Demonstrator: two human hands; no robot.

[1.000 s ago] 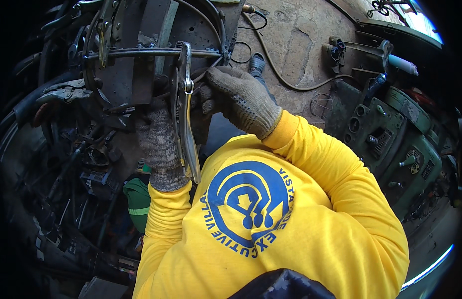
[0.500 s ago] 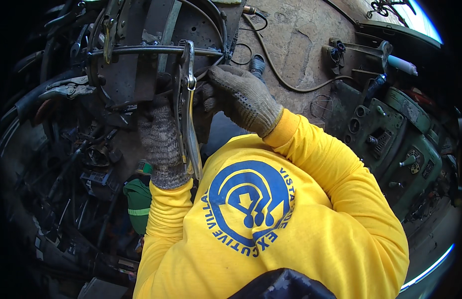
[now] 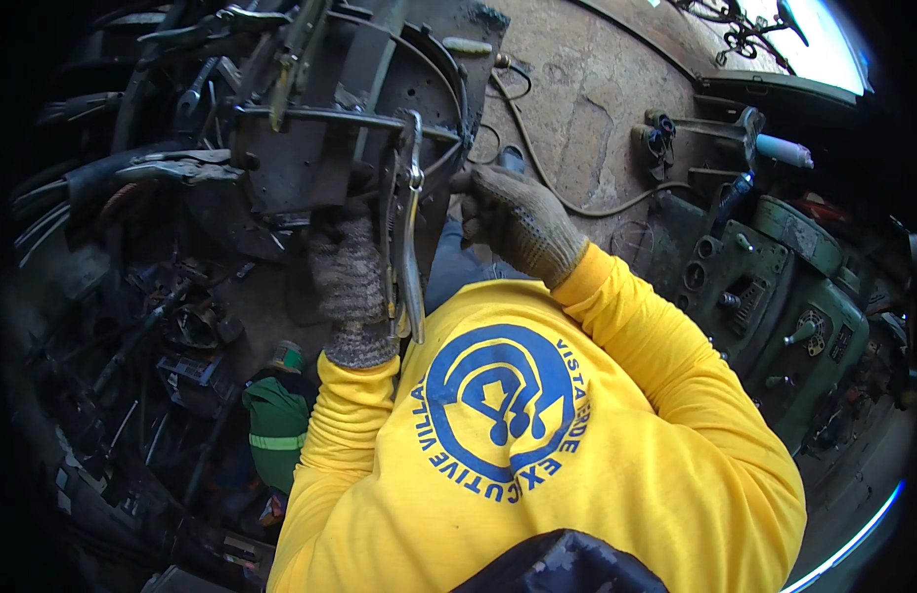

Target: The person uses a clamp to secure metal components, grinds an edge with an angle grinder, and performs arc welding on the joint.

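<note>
At the worktop's near edge: we list locking pliers (image 3: 412,267), their jaws up at a dark crossbar (image 3: 340,116), their long handles reaching past the worktop (image 3: 486,25) toward the yellow shirt (image 3: 626,445).
Left hand (image 3: 349,272): grey knit glove, set just left of the handles; the fingers run into shadow beside a dark steel plate (image 3: 315,183), so we cannot make out what, if anything, they grasp.
Right hand (image 3: 527,222): matching glove, just outside the worktop's right edge, fingers curled, apart from the pliers; we cannot see whether something small is pinched.
Change: compared with half a second ago, we note the right fingertips a little farther from the pliers; the left hand keeps its place.
Bearing on the work: we judge that steadying the metal now rests mainly with the left hand and the clamping tools.
Second clamp (image 3: 283,84): over the crossbar, toward the worktop's left side.
Curved hoop (image 3: 456,84): along the worktop's right side.
Hose (image 3: 577,209): on the floor (image 3: 567,99), beyond the right edge.
Green machine (image 3: 804,237): farther right, knobs and levers showing.
</note>
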